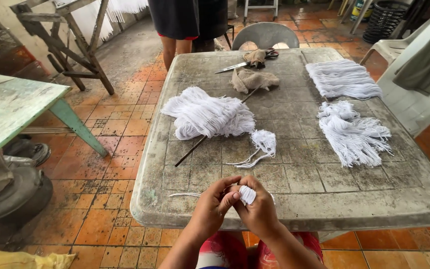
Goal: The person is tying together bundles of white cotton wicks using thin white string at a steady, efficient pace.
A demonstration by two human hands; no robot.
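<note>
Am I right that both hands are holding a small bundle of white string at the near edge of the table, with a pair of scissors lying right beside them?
Not quite. In the head view both hands, left hand and right hand, do hold the small bundle of white string at the near edge of the table, but the scissors lie at the far end, not beside them.

left hand (214,205): pinching white thread bundle (247,194)
right hand (259,208): wrapped around same bundle
beyond hands: big thread heap (207,115), thin stick (210,133), grey table (299,174)
</note>
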